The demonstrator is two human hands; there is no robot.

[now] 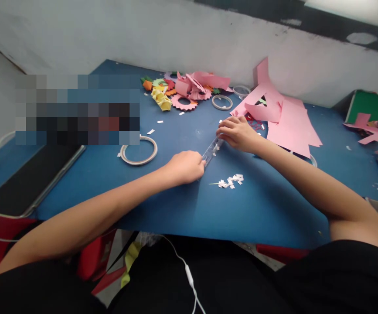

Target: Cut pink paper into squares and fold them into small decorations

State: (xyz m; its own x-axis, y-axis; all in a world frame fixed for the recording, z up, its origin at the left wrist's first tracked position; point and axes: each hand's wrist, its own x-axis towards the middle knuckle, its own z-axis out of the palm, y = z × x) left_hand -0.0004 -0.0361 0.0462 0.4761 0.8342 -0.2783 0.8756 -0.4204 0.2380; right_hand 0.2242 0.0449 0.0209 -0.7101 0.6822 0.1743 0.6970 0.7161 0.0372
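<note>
A clear plastic strip that looks like a ruler point(211, 151) spans the gap between my two hands, slanting up to the right. My left hand point(189, 166) is closed in a fist around its near end. The fingers of my right hand point(236, 133) are bent over the far end and pinch it. Small white bits show on or through the strip. Just in front of the hands, a little pile of white paper scraps point(231, 181) lies on the blue table point(175, 205), with a thin pale sliver beside it.
A tape roll point(154, 150) lies left of my hands, another tape roll point(222, 108) behind them. Coloured paper cutouts point(184, 101) are heaped at the back. Pink paper sheets point(291, 124) lie to the right. At the left is a dark phone-like device point(33, 179); a white cable point(189, 275) hangs in front.
</note>
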